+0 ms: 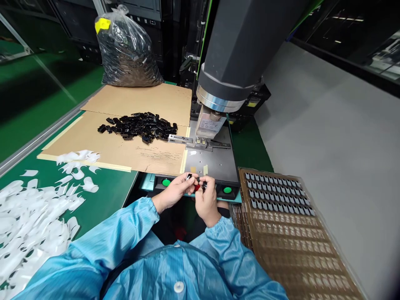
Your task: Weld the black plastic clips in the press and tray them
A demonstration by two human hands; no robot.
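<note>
My left hand pinches a small black part near the front edge of the machine's metal plate. Close beside it on the right, my right hand has its thumb and fingers pressed together; what they hold is too small to make out. Something red shows between the two hands. Above them stands the machine head with a metal fixture. A pile of black parts lies on cardboard to the left.
White film pieces cover the green table at left. A clear bag stands behind the cardboard. At right, a tray holds rows of parts. Green buttons flank my hands.
</note>
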